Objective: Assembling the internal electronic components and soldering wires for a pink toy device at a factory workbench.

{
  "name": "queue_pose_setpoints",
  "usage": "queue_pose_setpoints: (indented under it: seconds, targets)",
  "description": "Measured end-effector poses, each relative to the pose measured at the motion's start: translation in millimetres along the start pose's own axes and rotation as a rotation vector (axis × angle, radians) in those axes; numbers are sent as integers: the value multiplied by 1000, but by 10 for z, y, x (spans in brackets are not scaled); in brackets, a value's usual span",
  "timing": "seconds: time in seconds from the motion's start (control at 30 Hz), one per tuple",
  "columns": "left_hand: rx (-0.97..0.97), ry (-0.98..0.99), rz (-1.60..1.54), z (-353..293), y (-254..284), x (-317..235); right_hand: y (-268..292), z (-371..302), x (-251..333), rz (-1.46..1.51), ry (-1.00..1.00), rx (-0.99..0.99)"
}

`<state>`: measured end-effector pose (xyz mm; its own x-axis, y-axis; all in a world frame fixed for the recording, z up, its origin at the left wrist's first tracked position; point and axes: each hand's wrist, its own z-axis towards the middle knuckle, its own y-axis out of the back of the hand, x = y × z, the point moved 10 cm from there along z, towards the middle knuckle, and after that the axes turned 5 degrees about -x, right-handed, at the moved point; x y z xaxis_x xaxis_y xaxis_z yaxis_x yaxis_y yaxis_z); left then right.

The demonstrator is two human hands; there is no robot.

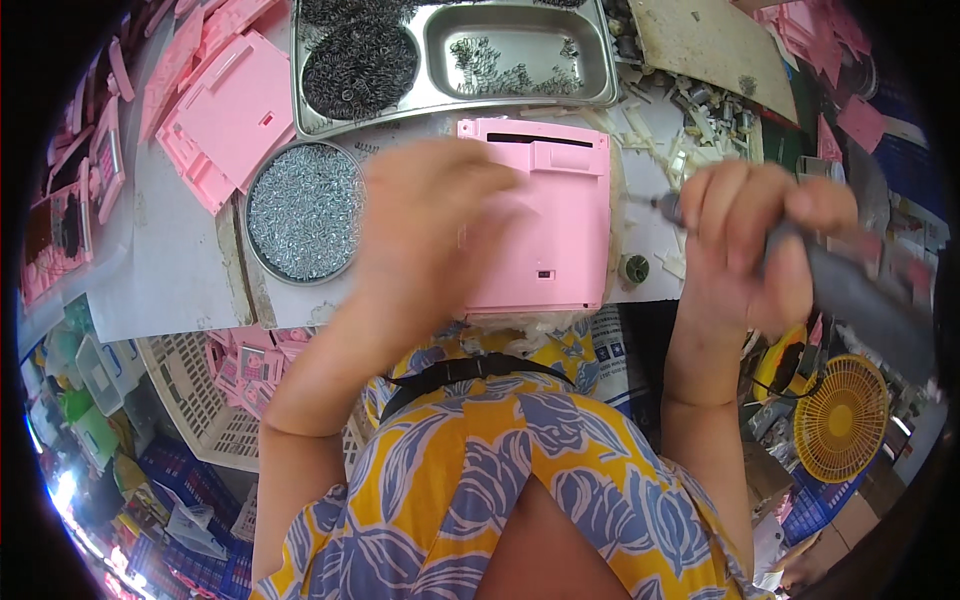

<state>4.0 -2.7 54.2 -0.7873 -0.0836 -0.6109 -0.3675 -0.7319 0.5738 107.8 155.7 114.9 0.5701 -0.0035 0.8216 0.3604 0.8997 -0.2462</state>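
Note:
A pink plastic casing (pixel 565 225) lies on the table straight in front of me, with a slot along its far edge and a small square hole low down. My left hand (pixel 435 215) is over the casing's left side, blurred by motion, so whether its fingers hold anything is unclear. Off to the right, my right hand (pixel 745 235) grips a dark electric screwdriver (pixel 855 295), whose thin bit points left toward the casing without touching it. Small silvery screws (pixel 305 205) fill a round dish (pixel 300 282) left of the casing.
Behind the casing stands a metal tray (pixel 421 75) with dark coil springs (pixel 362 75). Pink panels (pixel 235 110) are stacked at the left. White plastic pieces (pixel 690 155) and a board (pixel 715 50) lie at the far right. Below the table are a crate (pixel 195 410) and a yellow fan (pixel 842 418).

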Motion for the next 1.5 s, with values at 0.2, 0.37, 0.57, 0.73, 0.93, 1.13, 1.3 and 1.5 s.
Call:
queue_pose_setpoints:
  seconds: [0.2,0.37,0.57,0.73,0.93,1.13,1.3,1.5]
  targets:
    - [321,301,632,-431,596,1014,307,227,-497,61,45,-59]
    - [240,317,469,-468,654,1032,269,212,-697,-130,-42,-74]
    - [187,326,495,-419,726,1254,220,164,-813,-97,-64,-48]
    - [16,95,239,-255,611,710,172,325,-657,13,-85,0]
    - [139,53,-165,-217,-7,108,-649,190,-133,175,-144,166]
    - [101,111,-275,-298,-14,129,-863,69,-277,158,-163,169]
    - [57,97,-89,-329,149,197,-988,129,-353,170,-168,205]
    - [142,291,451,-490,718,1009,-827,402,-685,93,-103,191]
